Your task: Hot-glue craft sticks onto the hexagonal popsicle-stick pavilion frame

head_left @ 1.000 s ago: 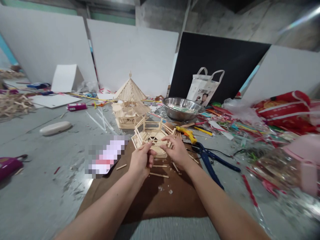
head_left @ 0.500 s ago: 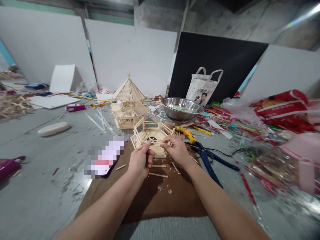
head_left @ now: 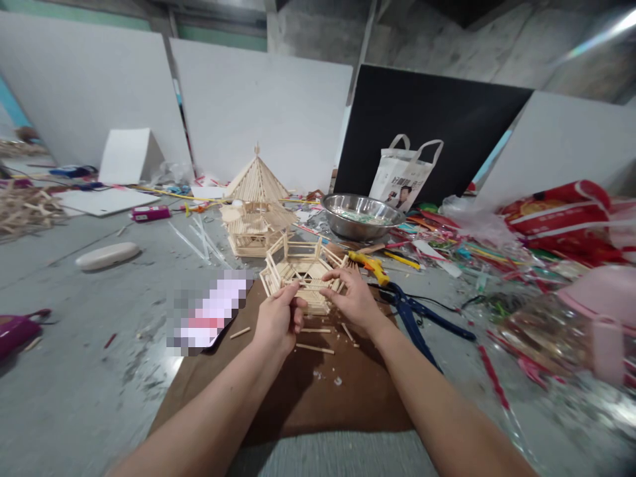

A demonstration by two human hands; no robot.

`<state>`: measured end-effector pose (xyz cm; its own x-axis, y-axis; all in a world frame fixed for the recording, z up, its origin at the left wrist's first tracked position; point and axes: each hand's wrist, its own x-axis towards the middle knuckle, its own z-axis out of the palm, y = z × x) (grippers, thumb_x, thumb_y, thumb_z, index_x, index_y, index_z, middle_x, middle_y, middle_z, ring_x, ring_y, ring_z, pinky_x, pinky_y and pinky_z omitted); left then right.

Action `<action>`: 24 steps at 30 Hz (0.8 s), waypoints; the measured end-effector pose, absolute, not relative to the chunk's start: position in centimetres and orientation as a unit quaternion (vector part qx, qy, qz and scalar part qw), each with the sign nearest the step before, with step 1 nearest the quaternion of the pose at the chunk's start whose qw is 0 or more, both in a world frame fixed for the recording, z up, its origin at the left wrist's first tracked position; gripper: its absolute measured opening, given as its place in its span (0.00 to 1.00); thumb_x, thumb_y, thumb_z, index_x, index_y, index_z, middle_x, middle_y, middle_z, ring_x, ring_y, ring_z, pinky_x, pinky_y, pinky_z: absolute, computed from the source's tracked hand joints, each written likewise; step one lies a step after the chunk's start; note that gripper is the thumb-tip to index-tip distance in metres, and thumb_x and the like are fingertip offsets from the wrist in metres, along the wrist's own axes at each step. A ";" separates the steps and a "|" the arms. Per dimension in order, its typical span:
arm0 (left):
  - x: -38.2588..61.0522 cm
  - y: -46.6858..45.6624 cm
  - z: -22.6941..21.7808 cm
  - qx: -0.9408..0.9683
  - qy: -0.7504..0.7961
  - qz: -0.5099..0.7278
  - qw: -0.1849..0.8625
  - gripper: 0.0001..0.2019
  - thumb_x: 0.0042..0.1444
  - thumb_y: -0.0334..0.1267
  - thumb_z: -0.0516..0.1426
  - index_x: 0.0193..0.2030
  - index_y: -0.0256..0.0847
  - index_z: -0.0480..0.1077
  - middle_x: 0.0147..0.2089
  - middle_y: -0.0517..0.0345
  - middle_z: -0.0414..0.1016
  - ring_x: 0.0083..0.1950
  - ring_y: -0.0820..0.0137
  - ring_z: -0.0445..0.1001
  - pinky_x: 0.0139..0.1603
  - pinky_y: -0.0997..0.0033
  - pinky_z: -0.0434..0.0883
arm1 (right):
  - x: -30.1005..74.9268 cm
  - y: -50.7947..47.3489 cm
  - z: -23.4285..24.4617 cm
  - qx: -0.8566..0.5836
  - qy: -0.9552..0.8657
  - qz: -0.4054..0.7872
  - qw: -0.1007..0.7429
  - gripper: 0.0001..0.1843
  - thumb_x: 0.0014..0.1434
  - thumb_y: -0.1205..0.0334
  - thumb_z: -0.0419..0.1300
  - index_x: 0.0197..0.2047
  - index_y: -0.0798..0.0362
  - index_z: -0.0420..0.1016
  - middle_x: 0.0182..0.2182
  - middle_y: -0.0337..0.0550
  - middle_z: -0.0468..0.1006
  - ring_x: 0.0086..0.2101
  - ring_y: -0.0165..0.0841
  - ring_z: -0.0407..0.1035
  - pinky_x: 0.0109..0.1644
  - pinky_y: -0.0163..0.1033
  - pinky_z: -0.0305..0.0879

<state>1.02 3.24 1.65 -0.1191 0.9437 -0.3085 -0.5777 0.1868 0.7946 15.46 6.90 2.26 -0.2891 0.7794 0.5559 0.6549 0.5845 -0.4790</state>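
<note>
On the brown cloth (head_left: 322, 397) stands a six-sided frame built of thin wooden sticks (head_left: 278, 270). My left hand (head_left: 279, 315) is at its near side, thumb and fingers pinched on a thin wooden stick (head_left: 311, 287) held level in front of the frame. At the stick's right end is my right hand (head_left: 350, 298), thumb and forefinger slightly apart. Several loose sticks (head_left: 315, 348) lie on the cloth below my hands. Behind the frame rises a finished-looking stick pavilion (head_left: 257, 182) with a pointed roof.
A yellow glue gun (head_left: 370, 265) and blue-handled pliers (head_left: 412, 318) lie to the right. A phone (head_left: 213, 311) rests at left, near a white oval case (head_left: 108, 256). Farther back are a metal bowl (head_left: 362, 222) and a tote bag (head_left: 402, 172). A pink-lidded jug (head_left: 596, 311) stands far right.
My right thumb and forefinger have parted a little at the stick's end. My left hand and the frame have stayed where they were.
</note>
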 end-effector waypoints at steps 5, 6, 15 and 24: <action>1.0 3.3 1.5 0.204 0.440 0.605 0.632 0.11 0.42 0.40 0.58 0.30 0.36 0.64 0.14 0.66 0.64 0.08 0.82 0.53 0.06 0.84 0.47 | 15.7 7.0 2.3 -0.453 -0.798 0.098 0.385 0.07 0.46 0.61 0.59 0.30 0.53 0.69 0.30 0.42 0.73 0.35 0.34 0.65 0.41 0.39 0.58; 1.0 3.3 1.5 0.204 0.439 0.605 0.632 0.11 0.42 0.41 0.58 0.30 0.36 0.64 0.14 0.66 0.64 0.08 0.82 0.53 0.06 0.84 0.48 | 15.7 7.0 2.3 -0.451 -0.798 0.102 0.387 0.06 0.46 0.62 0.59 0.30 0.53 0.69 0.30 0.42 0.73 0.35 0.34 0.65 0.41 0.39 0.58; 1.1 3.3 1.5 0.204 0.440 0.604 0.633 0.12 0.42 0.41 0.58 0.29 0.36 0.64 0.14 0.66 0.64 0.08 0.82 0.53 0.06 0.84 0.48 | 15.7 7.0 2.4 -0.432 -0.803 0.114 0.395 0.04 0.47 0.62 0.59 0.27 0.52 0.69 0.28 0.41 0.73 0.34 0.33 0.65 0.41 0.39 0.58; 1.0 3.4 1.3 0.202 0.437 0.608 0.632 0.12 0.41 0.42 0.58 0.28 0.36 0.64 0.14 0.66 0.64 0.08 0.82 0.53 0.06 0.83 0.48 | 15.6 7.1 2.3 -0.421 -0.810 0.116 0.391 0.03 0.48 0.62 0.58 0.28 0.52 0.69 0.29 0.40 0.74 0.34 0.33 0.65 0.42 0.39 0.57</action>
